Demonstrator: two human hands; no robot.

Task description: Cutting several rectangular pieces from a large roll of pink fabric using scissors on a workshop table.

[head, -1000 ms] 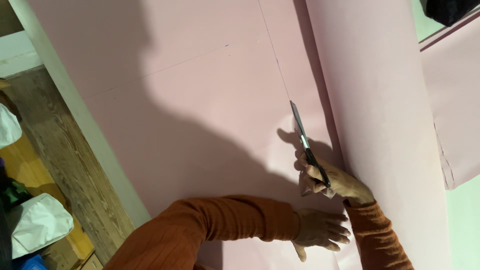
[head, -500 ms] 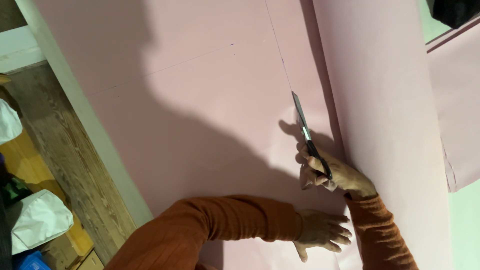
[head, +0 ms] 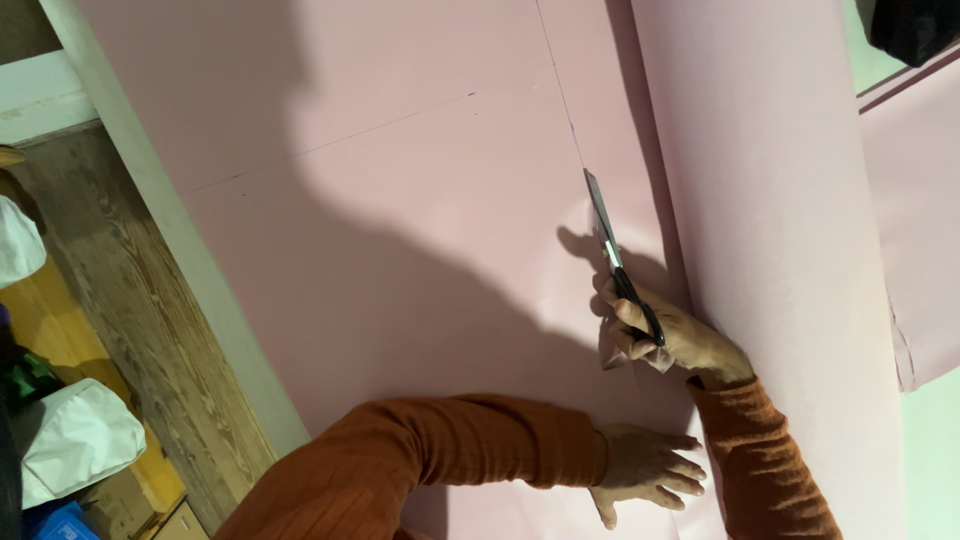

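Note:
A large pink sheet (head: 400, 200) lies spread flat, with a thin drawn line running up it. My right hand (head: 670, 335) grips black-handled scissors (head: 612, 250), whose blades point up along that line. My left hand (head: 645, 470) rests flat on the sheet, fingers spread, just below the right hand. Both arms wear rust-orange sleeves. A thick pink roll (head: 770, 230) lies right beside the scissors on their right.
A pale table edge (head: 170, 230) runs diagonally at the left, with a wooden floor (head: 130, 330) beyond it. White bags (head: 70, 440) and a blue item (head: 60, 522) sit at the lower left. Another pink sheet (head: 920, 200) lies at the far right.
My right hand and the scissors have moved slightly up along the drawn line. My left hand stays flat on the sheet.

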